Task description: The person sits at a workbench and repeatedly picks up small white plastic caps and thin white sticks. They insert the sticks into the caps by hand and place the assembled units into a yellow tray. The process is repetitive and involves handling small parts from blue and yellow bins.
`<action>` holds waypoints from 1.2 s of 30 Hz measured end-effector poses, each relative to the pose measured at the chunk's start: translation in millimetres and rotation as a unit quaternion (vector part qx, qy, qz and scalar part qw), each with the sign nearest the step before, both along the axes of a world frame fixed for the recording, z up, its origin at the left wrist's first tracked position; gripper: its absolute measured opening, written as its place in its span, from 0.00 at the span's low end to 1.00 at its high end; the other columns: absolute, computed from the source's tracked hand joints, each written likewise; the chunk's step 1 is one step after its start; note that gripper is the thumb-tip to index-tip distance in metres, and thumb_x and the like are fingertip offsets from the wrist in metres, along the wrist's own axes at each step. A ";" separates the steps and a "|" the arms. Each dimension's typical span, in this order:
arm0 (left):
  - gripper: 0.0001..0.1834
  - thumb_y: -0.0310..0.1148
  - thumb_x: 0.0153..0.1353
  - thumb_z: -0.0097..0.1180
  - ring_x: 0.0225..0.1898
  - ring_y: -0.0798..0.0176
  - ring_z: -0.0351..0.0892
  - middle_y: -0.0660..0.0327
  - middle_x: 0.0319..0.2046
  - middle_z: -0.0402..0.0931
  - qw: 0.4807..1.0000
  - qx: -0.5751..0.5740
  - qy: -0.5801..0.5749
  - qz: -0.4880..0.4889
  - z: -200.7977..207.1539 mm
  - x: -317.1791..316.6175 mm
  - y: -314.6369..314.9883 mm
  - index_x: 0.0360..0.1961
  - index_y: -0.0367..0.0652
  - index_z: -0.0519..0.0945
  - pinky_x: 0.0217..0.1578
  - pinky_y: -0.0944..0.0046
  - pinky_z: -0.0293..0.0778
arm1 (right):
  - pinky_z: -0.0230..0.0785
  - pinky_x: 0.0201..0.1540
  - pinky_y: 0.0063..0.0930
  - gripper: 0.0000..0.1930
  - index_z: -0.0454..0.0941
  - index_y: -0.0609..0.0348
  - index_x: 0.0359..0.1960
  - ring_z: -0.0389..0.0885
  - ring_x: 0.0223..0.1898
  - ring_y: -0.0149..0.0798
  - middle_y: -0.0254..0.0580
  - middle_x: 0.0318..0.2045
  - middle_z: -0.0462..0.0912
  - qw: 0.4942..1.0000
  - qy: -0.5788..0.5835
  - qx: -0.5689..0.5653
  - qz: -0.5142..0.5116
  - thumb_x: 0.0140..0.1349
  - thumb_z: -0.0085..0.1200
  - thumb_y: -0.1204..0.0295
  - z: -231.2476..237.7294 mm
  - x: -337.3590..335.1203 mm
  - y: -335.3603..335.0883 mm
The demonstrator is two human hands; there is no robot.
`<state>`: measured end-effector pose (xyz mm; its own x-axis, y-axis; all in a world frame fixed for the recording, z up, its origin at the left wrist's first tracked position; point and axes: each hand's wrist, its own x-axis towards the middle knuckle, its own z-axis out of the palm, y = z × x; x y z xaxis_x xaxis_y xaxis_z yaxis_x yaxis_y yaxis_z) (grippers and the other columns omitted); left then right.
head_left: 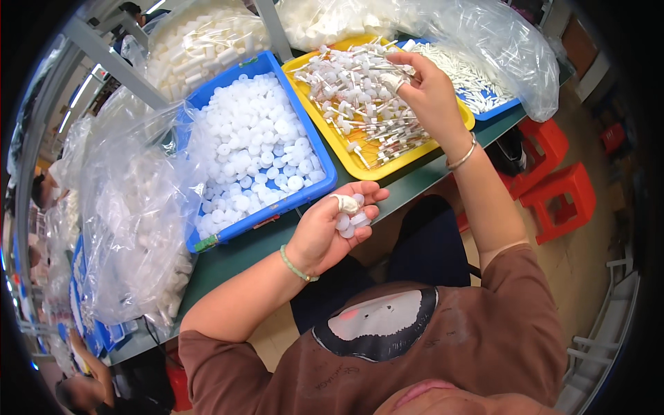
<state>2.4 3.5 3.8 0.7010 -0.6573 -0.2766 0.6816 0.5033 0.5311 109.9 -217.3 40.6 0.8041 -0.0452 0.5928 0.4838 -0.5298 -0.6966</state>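
Observation:
My left hand (330,232) is turned palm up in front of the blue tray, with its fingers curled round several small translucent white plastic discs (351,223). White tape or a finger cot covers its thumb. Over the yellow tray (369,173), my right hand (430,93) has thumb and fingers drawn together, the thumb also wrapped in white. What sits between those fingertips is too small to make out. Thin white sticks with discs on them (360,97) fill the yellow tray. Loose discs of the same kind (256,131) are heaped in the blue tray (325,181).
Another blue tray (499,107) at the right holds small white rods (463,72). Clear bags of white parts (200,48) stand behind and at the left (135,221). Red stools (564,200) are at the right. A grey post (273,28) rises behind the trays. Another person sits lower left.

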 end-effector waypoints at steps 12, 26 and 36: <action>0.25 0.41 0.69 0.41 0.28 0.76 0.64 0.68 0.32 0.68 0.998 -0.003 -0.045 -0.032 -3.8 1.8 4.3 0.62 0.38 0.62 0.17 0.79 0.58 | 0.54 0.23 0.15 0.07 0.77 0.61 0.39 0.60 0.23 0.18 0.28 0.28 0.75 0.984 0.098 0.065 0.130 0.58 0.55 0.77 -31.9 -109.7 20.3; 0.24 0.34 0.68 0.48 0.32 0.77 0.68 0.63 0.47 0.72 0.997 0.054 0.009 0.049 5.7 1.2 -6.0 0.63 0.43 0.62 0.21 0.80 0.62 | 0.67 0.26 0.29 0.12 0.78 0.56 0.34 0.77 0.23 0.40 0.37 0.24 0.78 0.988 -0.083 -0.110 0.067 0.46 0.62 0.78 -35.4 -127.6 32.8; 0.26 0.33 0.67 0.49 0.31 0.78 0.63 0.66 0.56 0.69 0.999 0.041 -0.024 0.017 5.2 1.8 -1.1 0.64 0.44 0.61 0.22 0.81 0.61 | 0.68 0.26 0.31 0.11 0.76 0.54 0.32 0.78 0.24 0.41 0.37 0.24 0.78 0.988 -0.086 -0.126 0.013 0.46 0.62 0.77 -36.7 -128.2 36.9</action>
